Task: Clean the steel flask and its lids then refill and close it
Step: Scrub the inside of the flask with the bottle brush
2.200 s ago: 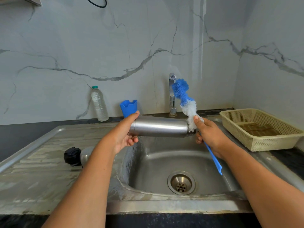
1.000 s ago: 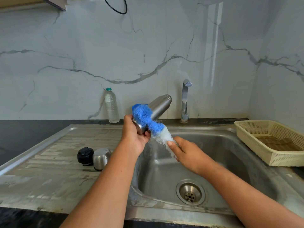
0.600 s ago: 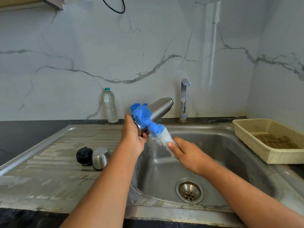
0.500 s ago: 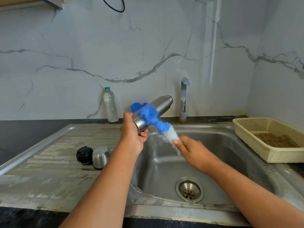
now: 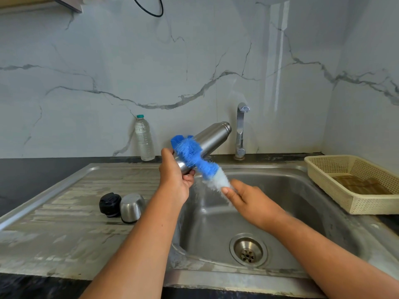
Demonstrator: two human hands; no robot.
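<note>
My left hand (image 5: 174, 178) grips the base end of the steel flask (image 5: 212, 137), which tilts up and to the right over the sink's left edge, its open neck toward the tap. My right hand (image 5: 251, 202) holds a bottle brush (image 5: 195, 156) near its white bristles; the blue bristle head lies across the flask's outer wall. The brush handle is hidden by my hand. On the draining board at the left lie the black inner lid (image 5: 110, 204) and the steel cup lid (image 5: 131, 207), side by side.
The sink basin (image 5: 291, 197) with its drain (image 5: 248, 252) lies below my hands. The tap (image 5: 241, 130) stands behind the flask. A plastic water bottle (image 5: 143, 138) stands at the wall. A cream basket (image 5: 323, 169) sits at the right. A blue holder shows behind the brush.
The flask turned from lying level to tilting neck-up toward the tap. The brush came out from the neck and now rubs to and fro along the flask's outside.
</note>
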